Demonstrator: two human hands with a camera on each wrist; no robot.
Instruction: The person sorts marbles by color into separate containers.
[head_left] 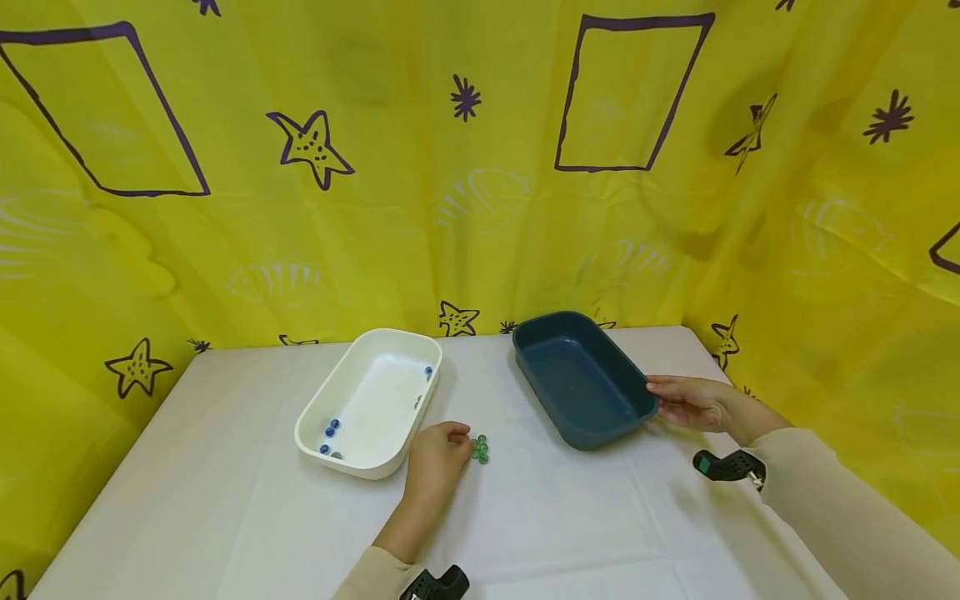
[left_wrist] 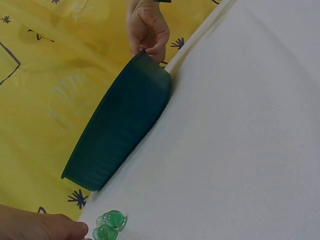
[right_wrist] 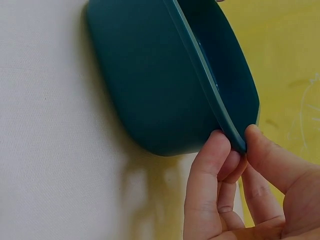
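Note:
My right hand [head_left: 693, 404] pinches the rim of a dark teal tray [head_left: 581, 375] at its near right corner. In the right wrist view the thumb [right_wrist: 272, 155] lies on the inner side and the fingers [right_wrist: 205, 185] on the outer side of that rim. Several green glass marbles [head_left: 482, 450] sit in a tight cluster on the table between the two trays. Beside them is my left hand [head_left: 437, 462], its fingertips right at the cluster's left side. The left wrist view shows one digit [left_wrist: 65, 227] close to the green marbles [left_wrist: 110, 225].
A white tray [head_left: 322, 408] stands left of the left hand, with several blue marbles [head_left: 330, 432] and a small green one [head_left: 417, 402] inside. A white cloth [head_left: 187, 492] covers the table. Yellow patterned curtains [head_left: 390, 233] hang behind and at both sides.

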